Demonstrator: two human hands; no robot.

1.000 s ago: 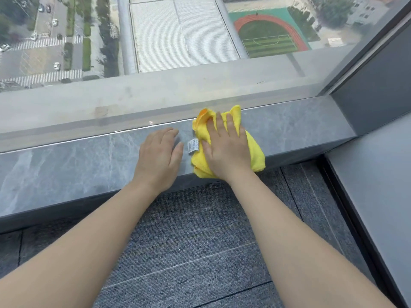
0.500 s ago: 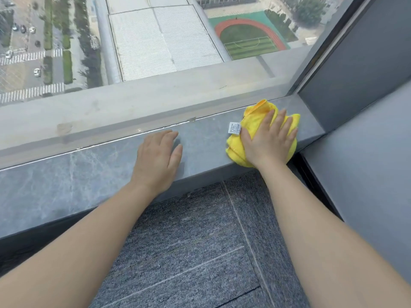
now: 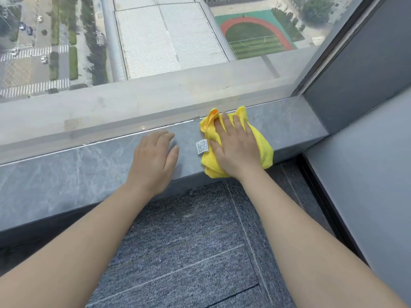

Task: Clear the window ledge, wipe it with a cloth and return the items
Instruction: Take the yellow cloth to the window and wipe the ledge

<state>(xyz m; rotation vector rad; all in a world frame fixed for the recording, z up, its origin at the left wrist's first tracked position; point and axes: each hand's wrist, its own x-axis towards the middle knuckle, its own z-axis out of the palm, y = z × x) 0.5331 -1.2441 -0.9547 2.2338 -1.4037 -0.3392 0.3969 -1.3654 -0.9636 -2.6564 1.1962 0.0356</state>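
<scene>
A grey marble window ledge (image 3: 66,174) runs below the glass, with no items on it. A crumpled yellow cloth (image 3: 263,147) with a small white label lies on the ledge right of centre. My right hand (image 3: 235,150) presses flat on top of the cloth, fingers spread and pointing at the glass. My left hand (image 3: 153,161) rests palm down on the bare ledge just left of the cloth, holding nothing. A narrow strip of stone separates the two hands.
The window pane (image 3: 155,63) rises straight from the ledge's far edge. A grey window frame and wall (image 3: 367,63) close off the ledge on the right, with a grey panel (image 3: 367,185) below. Grey carpet tiles (image 3: 189,241) cover the floor under my arms.
My right hand slid the cloth right to the ledge's end, then back left toward my left hand. The left hand stayed planted on the ledge.
</scene>
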